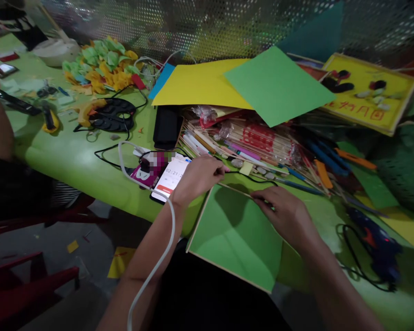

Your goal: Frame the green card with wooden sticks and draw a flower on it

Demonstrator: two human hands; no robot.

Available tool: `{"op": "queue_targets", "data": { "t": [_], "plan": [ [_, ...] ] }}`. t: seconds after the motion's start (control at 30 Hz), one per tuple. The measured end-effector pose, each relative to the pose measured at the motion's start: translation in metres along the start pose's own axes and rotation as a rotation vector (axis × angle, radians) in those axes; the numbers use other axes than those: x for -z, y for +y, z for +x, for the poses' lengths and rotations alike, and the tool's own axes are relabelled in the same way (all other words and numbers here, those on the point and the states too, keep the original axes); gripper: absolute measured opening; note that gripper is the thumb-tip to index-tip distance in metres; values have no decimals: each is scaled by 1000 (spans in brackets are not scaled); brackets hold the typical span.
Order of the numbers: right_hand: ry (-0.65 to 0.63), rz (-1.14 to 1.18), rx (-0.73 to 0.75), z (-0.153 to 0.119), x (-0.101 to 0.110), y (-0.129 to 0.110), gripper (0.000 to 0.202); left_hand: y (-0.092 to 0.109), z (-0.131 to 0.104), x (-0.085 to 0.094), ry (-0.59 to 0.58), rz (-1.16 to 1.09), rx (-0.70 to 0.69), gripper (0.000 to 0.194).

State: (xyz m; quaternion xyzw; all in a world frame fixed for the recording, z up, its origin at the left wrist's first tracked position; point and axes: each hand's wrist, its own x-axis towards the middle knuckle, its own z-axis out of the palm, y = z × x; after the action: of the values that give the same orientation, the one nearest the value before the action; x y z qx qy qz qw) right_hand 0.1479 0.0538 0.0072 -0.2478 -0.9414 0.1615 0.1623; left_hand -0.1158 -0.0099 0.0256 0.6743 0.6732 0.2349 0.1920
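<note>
Below left hand (202,174) and right hand (286,209), have stick-edged green card (241,234). Pinch far stick (235,191) with right; hold left bunched near 1 corner, cannot tell on what. See lit phone (169,179) beside left.

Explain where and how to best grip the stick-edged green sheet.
Probably pinch the near edge's thin stick, coming from the person's side, above and below: the stick-edged green sheet lies flat, and that edge appears to overhang the green table.
</note>
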Motion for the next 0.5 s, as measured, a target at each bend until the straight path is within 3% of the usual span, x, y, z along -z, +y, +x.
{"op": "queue_targets", "data": {
  "t": [0.2, 0.5],
  "plan": [
    [-7, -25, -27, 0, -1, -1, 20, 1, 0, 2, -64, 17, 5, 14],
    [-26, -41, -49, 3, 0, -2, 23, -1, -1, -1, -64, 54, -18, 14]
  ]
}}
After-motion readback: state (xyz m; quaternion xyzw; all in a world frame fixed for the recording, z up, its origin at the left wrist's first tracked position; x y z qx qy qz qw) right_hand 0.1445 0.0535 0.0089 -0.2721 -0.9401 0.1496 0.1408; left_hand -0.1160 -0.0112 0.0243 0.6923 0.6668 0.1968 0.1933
